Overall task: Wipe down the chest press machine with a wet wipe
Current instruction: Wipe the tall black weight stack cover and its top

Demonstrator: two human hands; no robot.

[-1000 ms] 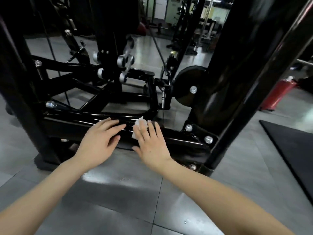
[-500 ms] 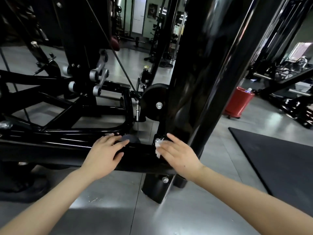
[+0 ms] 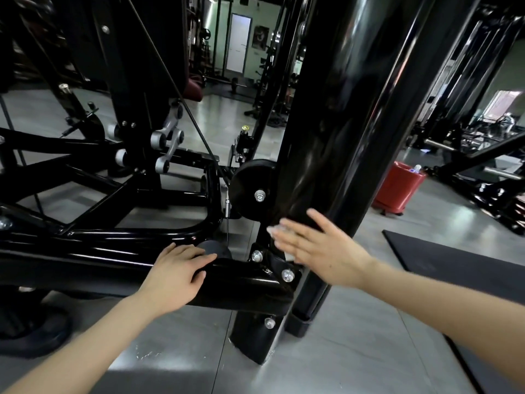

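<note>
Wet wipe (image 3: pixel 272 230) is pressed by the flat-fingered right hand (image 3: pixel 318 247) onto the upright post (image 3: pixel 341 137), which rises toward one o'clock; the base rail (image 3: pixel 85 260) is touched by the slack left hand (image 3: pixel 176 271).

Single camera, head-mounted on me, wide-angle, facing forward and down. I'm low and close to the base of the glossy black steel chest press machine (image 3: pixel 113 251). Its thick black upright post (image 3: pixel 355 109) sits nearest the lens and fills centre-right, top to bottom. My left hand (image 3: pixel 176 275) and right hand (image 3: pixel 315 245) come in from the bottom corners, forearms running off the frame edges. Grey tiled floor (image 3: pixel 355 351) takes the lower strip. Edges bow from lens distortion. Far background: pale door (image 3: pixel 240 42) top centre, red plastic bin (image 3: pixel 397 189) right, well behind the post.
</note>
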